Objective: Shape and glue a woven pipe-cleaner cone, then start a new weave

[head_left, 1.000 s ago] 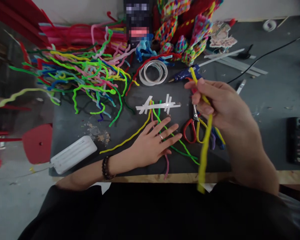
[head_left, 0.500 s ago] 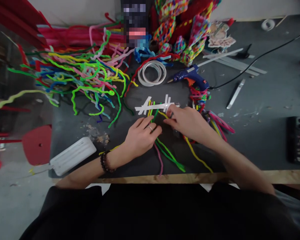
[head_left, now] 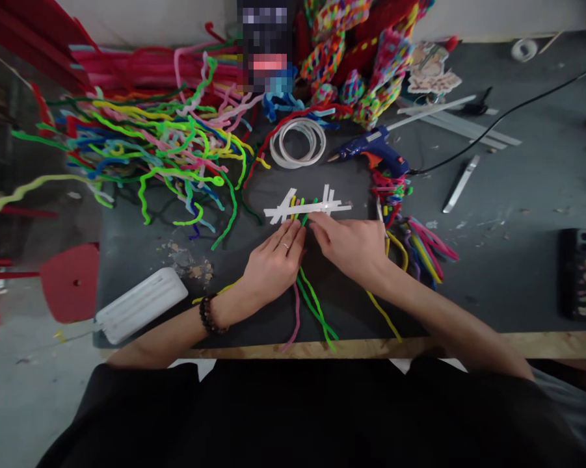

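Strips of white tape on the dark table hold down the top ends of several fuzzy pipe cleaners. My left hand lies just below the tape, its fingers close together and pressed on these strands. From under it trail a pink pipe cleaner and green pipe cleaners toward the table's front edge. My right hand is closed beside it, fingertips at the strands under the tape. A yellow pipe cleaner comes out below the right wrist. What lies between the right fingers is mostly hidden.
A tangled heap of pipe cleaners covers the left back. Behind the tape lie a coil of white tubing and a blue glue gun with a black cord. A white power bank sits front left, a phone far right.
My right hand has moved slightly left and down, off the tape's right end toward the strands. The left fingers have drawn together. The loose pink and green ends have swung left.
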Tool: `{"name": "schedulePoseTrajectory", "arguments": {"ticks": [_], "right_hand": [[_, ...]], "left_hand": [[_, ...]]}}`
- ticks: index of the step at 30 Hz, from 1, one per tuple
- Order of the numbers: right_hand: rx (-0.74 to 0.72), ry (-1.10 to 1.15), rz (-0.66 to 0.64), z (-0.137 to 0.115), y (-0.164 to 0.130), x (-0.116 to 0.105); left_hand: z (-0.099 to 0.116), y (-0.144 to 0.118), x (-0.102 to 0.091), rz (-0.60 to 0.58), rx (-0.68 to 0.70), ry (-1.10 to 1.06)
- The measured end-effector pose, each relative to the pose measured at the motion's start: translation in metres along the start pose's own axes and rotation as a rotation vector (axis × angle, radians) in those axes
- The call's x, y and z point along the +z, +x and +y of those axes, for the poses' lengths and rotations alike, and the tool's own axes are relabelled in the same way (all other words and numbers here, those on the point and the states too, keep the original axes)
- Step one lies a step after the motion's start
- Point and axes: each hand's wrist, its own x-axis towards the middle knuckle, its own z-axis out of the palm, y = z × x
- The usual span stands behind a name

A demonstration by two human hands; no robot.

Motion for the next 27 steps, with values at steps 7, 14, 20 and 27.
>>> {"name": "schedulePoseTrajectory", "arguments": {"ticks": [7,14,20,27], "right_hand": [[-0.071,0.012,-0.047,0.001,0.002,0.011],[-0.075,0.123,-0.131,0.005,0.01,0.006],[0.104,0.305,-0.112,-0.006,0.005,0.01],[0.09,0.437,-0.087,-0.002,0.01,0.017]], "left_hand": [[0.001,-0.002,0.009,0.016,-0.04,-0.051],[0.001,-0.001,0.007,0.006,-0.059,-0.005],[0.003,0.0,0.009,-0.031,-0.034,0.025],[0.005,0.002,0.008,-0.034,-0.045,0.033]]}}
